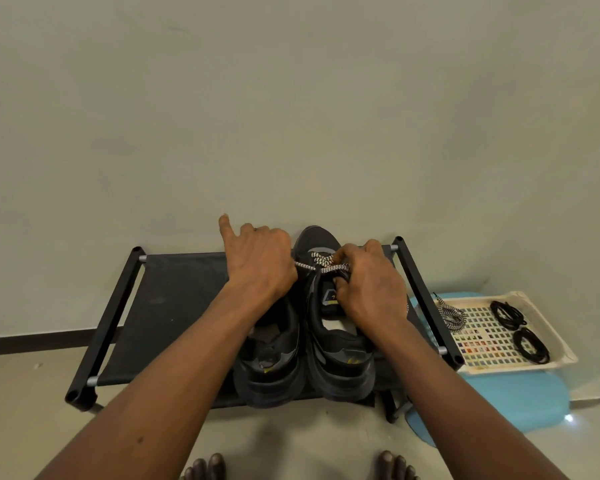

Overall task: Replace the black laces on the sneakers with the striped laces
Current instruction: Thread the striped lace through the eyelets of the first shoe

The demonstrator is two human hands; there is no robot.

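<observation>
In the head view, both sneakers are standing side by side on a low black rack [174, 306], heels toward the person, so the eyelets are easy to reach. The left hand [260, 261] is gripping one end of the striped lace [321, 263] with curled fingers and pulling it sideways, probably to keep it tight. The right hand [371, 285] is pinching the other part of the lace at the tongue of the right sneaker [340, 341]. The left sneaker [271, 355] is showing no lace. In the tray [565, 355], the removed black laces [508, 315] and a second striped lace [449, 317] are lying apart, waiting near the right hand.
</observation>
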